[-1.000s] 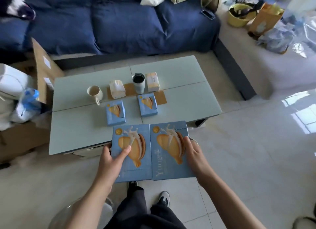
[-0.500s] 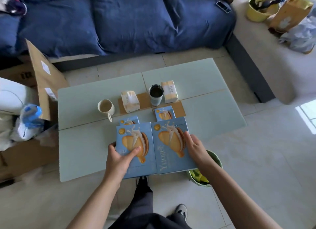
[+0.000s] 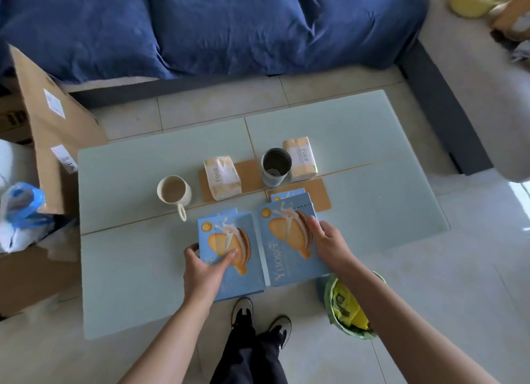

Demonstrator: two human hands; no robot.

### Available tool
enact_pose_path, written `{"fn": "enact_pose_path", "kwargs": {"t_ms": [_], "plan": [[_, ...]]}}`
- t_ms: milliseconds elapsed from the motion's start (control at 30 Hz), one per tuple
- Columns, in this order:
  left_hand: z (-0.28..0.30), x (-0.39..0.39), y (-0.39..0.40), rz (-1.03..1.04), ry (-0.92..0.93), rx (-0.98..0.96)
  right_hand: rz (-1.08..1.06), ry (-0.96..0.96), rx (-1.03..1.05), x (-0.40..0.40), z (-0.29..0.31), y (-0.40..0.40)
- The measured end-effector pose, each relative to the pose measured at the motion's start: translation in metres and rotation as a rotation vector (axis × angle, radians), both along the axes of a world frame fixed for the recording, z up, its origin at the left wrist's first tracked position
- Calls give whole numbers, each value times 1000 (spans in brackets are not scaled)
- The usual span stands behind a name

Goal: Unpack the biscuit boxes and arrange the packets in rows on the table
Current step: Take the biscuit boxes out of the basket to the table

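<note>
From the head cam, the person's left hand [image 3: 204, 266] grips the left biscuit box [image 3: 229, 251] with thumb on its face and fingers curled round its left edge, while the right hand [image 3: 329, 240] holds the right biscuit box [image 3: 286, 240] at its right edge. Both boxes sit side by side over the table [image 3: 129, 269], hanging past its near edge. There's open tabletop to either side, with a mug [image 3: 173, 193], two tissue packs [image 3: 222, 177] and a dark cup [image 3: 276, 165] just behind, and a green bin [image 3: 347, 306] by the near right corner.

Two hands, left [image 3: 204, 272] and right [image 3: 329, 244], grip two blue biscuit boxes [image 3: 289, 240]; table [image 3: 129, 269] beneath.
</note>
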State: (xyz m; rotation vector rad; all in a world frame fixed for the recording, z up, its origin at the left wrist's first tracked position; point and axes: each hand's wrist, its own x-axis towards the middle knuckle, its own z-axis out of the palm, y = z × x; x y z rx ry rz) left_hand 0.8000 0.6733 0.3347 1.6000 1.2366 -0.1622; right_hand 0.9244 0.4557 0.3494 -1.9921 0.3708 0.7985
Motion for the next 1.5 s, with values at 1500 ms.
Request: {"fn": "enact_pose_path", "kwargs": {"t_ms": [1500], "plan": [[-196, 31, 23, -4, 71, 264, 214, 0, -367, 97, -232, -25]]}}
